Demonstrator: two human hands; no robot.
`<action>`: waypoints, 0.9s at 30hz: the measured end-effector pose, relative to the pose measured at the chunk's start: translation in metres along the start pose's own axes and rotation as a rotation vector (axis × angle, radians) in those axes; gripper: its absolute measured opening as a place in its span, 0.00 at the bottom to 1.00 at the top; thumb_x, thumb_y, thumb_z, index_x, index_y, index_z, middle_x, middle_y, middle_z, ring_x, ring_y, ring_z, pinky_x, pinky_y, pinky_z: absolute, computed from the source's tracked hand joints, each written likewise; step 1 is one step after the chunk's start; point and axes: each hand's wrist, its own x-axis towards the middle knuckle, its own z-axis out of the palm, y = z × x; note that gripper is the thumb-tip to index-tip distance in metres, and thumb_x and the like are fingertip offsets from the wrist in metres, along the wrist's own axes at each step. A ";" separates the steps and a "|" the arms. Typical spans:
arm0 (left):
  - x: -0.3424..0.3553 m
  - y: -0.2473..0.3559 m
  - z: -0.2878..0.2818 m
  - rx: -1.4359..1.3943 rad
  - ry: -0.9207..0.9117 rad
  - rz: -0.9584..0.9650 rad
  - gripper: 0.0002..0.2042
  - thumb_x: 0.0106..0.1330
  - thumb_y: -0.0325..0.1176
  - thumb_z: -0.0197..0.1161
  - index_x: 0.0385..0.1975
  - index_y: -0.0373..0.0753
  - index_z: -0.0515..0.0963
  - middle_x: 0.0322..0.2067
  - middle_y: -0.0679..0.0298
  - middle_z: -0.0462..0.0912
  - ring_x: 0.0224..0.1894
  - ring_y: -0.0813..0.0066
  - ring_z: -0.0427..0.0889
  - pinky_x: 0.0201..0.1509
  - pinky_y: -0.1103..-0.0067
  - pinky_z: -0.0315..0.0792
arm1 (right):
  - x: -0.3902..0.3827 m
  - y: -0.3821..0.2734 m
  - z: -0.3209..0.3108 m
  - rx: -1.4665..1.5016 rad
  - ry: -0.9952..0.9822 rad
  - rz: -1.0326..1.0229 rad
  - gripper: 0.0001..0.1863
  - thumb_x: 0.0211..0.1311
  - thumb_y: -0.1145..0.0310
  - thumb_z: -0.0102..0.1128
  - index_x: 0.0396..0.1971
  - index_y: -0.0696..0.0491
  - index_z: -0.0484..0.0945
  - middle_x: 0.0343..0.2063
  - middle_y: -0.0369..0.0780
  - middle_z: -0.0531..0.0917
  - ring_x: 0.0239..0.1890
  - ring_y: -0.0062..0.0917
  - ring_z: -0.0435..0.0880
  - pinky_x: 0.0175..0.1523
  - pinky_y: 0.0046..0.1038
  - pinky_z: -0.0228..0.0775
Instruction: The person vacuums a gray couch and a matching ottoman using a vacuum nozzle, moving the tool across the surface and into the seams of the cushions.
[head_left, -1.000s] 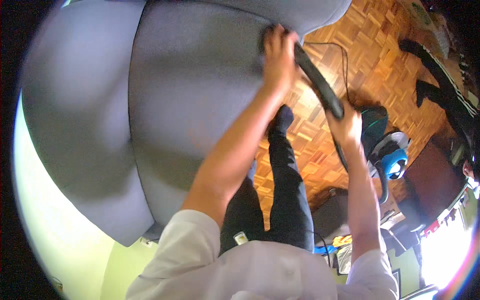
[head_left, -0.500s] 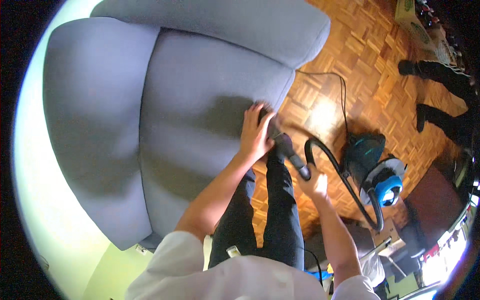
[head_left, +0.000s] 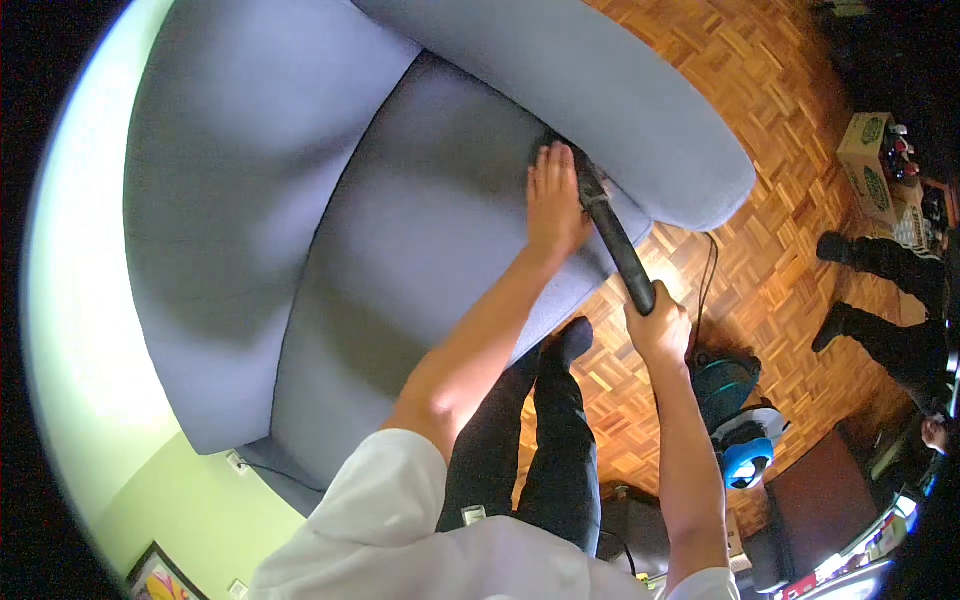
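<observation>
A grey sofa fills the left and top, with its seat cushion under my arms. My right hand is wrapped round the lower end of a black vacuum cleaner tube. The tube slants up to the left, its dark head at the crease between the seat and the armrest. Beside that head my left hand lies with fingers stretched out on the cushion; it seems to touch the tube's edge. The blue and black vacuum cleaner stands on the floor, partly behind my right forearm.
A dark cord runs across the parquet floor near the armrest. Another person's legs show at the right, below a cardboard box with bottles beside it. A dark brown piece of furniture stands lower right.
The tube and both hands have moved up and right, from the seat's front edge to the armrest crease. My left hand has gone from curling round the head to lying flat beside it.
</observation>
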 end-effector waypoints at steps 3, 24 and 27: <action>0.037 -0.059 -0.016 0.074 0.158 -0.033 0.48 0.51 0.32 0.73 0.71 0.30 0.51 0.70 0.46 0.59 0.72 0.43 0.57 0.74 0.51 0.52 | 0.058 -0.067 0.004 -0.109 -0.016 -0.067 0.21 0.55 0.55 0.65 0.44 0.52 0.78 0.28 0.54 0.86 0.34 0.53 0.87 0.42 0.48 0.81; 0.020 -0.188 -0.105 -0.125 0.000 -0.127 0.45 0.45 0.34 0.79 0.64 0.30 0.60 0.56 0.38 0.71 0.60 0.40 0.72 0.68 0.60 0.67 | 0.075 -0.179 0.017 -0.101 -0.450 -0.083 0.21 0.55 0.56 0.62 0.46 0.53 0.80 0.43 0.55 0.84 0.49 0.51 0.83 0.56 0.50 0.76; -0.108 -0.184 -0.118 -0.027 -0.205 -0.104 0.46 0.42 0.36 0.80 0.65 0.39 0.64 0.59 0.41 0.67 0.63 0.42 0.68 0.67 0.55 0.66 | -0.030 -0.144 0.023 -0.264 -0.714 -0.057 0.35 0.52 0.47 0.66 0.59 0.49 0.76 0.40 0.51 0.86 0.48 0.47 0.85 0.56 0.45 0.76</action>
